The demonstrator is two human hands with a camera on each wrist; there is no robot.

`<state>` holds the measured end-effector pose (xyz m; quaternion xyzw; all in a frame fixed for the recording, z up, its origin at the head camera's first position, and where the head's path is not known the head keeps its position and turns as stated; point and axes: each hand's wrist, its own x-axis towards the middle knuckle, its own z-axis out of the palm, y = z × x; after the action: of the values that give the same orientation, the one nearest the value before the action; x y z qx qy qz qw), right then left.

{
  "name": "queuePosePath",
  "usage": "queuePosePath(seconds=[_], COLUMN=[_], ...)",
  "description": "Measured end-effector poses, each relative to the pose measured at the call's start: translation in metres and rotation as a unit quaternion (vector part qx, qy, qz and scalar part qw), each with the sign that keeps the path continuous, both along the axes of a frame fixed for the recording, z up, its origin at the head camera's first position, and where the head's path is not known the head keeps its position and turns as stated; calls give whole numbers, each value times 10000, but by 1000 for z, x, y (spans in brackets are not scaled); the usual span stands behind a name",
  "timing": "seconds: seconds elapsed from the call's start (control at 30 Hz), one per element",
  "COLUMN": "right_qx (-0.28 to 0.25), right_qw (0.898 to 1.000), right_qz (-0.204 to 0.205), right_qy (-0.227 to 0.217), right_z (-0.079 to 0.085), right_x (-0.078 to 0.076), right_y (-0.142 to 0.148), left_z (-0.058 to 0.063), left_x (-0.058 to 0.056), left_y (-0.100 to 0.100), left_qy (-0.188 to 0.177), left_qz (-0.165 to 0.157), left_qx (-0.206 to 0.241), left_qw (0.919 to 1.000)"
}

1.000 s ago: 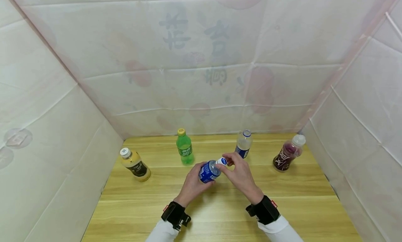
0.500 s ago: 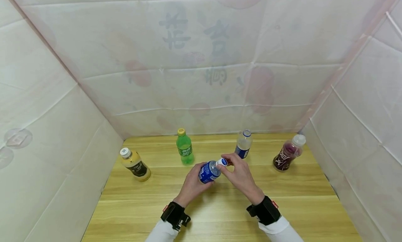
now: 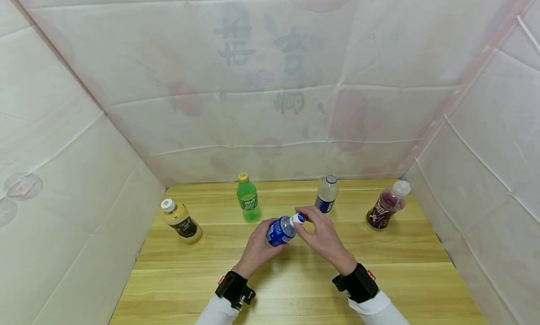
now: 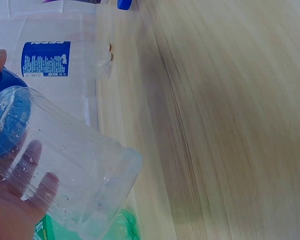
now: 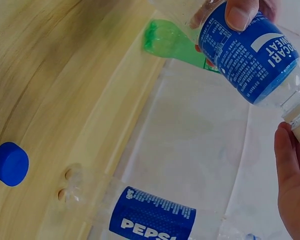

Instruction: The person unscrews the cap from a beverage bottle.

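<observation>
My left hand point(image 3: 258, 251) grips a clear plastic bottle point(image 3: 279, 232) with a blue label, tilted with its neck up to the right. In the right wrist view the label of this bottle point(image 5: 250, 55) reads POCARI SWEAT, and the left wrist view shows its clear lower part point(image 4: 85, 155) with droplets. My right hand point(image 3: 324, 236) pinches the white cap point(image 3: 297, 218) at the bottle's neck between thumb and fingers. Whether the cap is tight cannot be told. Behind the right hand stands a capless Pepsi bottle point(image 3: 327, 192), its blue cap point(image 5: 10, 164) lying on the table.
A green bottle with a yellow cap point(image 3: 249, 200) stands at the back of the wooden table point(image 3: 295, 287). To the left is a yellow drink bottle point(image 3: 182, 222), to the right a dark purple one point(image 3: 386, 207). Pale cloth walls point(image 3: 261, 123) enclose the table's back and sides.
The right thumb and fingers have shifted slightly around the white cap, and the right wrist has moved a little to the right. The left hand and its bottle stay nearly still.
</observation>
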<state>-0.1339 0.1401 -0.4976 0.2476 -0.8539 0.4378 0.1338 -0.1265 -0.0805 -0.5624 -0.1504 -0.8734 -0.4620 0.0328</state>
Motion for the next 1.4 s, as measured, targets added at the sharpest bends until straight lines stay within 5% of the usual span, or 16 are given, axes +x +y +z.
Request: queuePosePath(seconds=[0.73,1.4], right_qx=[-275,1306], right_qw=[9991,9911], right_qz=[144,-267], right_qy=[298,-64], right_z=[-1,-56], right_x=[-1,7], right_y=[7,41], left_z=[2,1], left_x=[2,2], left_y=[-6,-15], left_qy=[-181,-176], left_qz=[116,319], left_qx=[91,301], left_qw=[9997,9989])
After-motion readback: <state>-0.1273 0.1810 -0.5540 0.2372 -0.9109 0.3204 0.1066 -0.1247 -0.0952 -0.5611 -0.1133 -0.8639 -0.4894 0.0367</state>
